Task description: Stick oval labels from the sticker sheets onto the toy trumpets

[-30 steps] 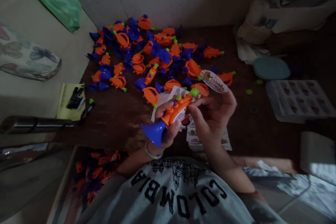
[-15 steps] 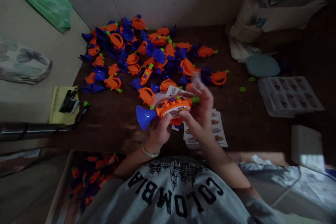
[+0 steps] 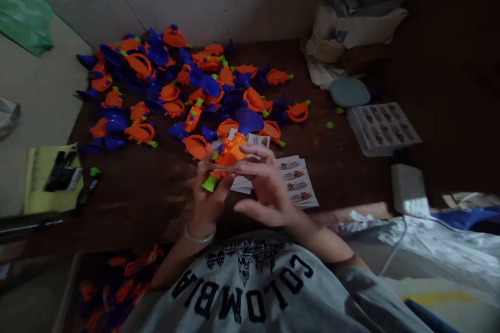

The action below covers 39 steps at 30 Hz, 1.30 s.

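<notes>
My left hand (image 3: 209, 203) is closed around the lower end of an orange toy trumpet (image 3: 233, 150), close to its green mouthpiece (image 3: 210, 183). The blue bell (image 3: 249, 121) of this trumpet points away from me. My right hand (image 3: 267, 187) is at the trumpet's right side, fingertips at the orange body, thumb held apart. A thin pale strip (image 3: 219, 167), perhaps a sticker seen edge-on, crosses the body between the hands; I cannot tell which hand holds it. Sheets of printed stickers (image 3: 297, 179) lie to the right of my hands, partly under my right wrist.
Many similar toy trumpets (image 3: 172, 93) cover the back of the dark table (image 3: 156, 187). At right are a stack of sticker sheets (image 3: 385, 125), a light-blue lid (image 3: 349, 92) and a white box (image 3: 408, 187). Black markers (image 3: 62, 169) lie on yellow paper (image 3: 35, 182). More trumpets (image 3: 121, 281) sit below the edge.
The trumpet has turned from lying sideways, bell left, to bell pointing away and mouthpiece toward me. My right hand has left the mouthpiece end. The whole view has shifted to the right.
</notes>
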Each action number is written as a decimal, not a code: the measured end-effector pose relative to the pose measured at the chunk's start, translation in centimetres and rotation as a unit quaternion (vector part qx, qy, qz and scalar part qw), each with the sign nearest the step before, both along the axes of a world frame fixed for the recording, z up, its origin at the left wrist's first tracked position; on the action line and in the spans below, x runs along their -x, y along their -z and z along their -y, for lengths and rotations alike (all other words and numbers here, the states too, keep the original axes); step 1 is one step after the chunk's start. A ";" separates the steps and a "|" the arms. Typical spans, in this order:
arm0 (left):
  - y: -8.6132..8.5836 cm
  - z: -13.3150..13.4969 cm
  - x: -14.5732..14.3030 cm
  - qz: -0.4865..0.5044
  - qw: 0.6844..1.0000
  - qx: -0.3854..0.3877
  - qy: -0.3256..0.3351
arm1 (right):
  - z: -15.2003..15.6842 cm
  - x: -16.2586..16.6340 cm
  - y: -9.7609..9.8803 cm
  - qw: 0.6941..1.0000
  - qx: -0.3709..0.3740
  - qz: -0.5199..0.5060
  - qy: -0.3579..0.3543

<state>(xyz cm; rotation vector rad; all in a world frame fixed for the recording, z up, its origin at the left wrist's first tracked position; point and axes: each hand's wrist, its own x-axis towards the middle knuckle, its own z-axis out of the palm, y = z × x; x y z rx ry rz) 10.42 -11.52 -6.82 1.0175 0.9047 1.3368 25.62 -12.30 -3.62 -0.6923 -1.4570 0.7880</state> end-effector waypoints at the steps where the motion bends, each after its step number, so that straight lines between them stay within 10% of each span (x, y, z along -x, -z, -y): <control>1: -0.2 0.0 -0.2 0.014 1.000 -0.004 -0.021 | -0.2 -0.3 -0.2 0.998 0.030 -0.055 0.002; 5: -0.6 -0.1 -1.2 0.044 0.999 0.002 -0.025 | -1.2 -1.3 -0.5 0.974 0.123 -0.177 0.065; 19: -1.4 0.6 0.2 0.045 0.991 -0.092 0.088 | -0.6 -1.0 -0.4 0.970 0.183 -0.111 0.113; 39: -2.1 1.6 -0.7 -0.025 0.991 -0.131 -0.008 | -0.3 -0.2 -0.6 0.981 0.033 0.006 0.190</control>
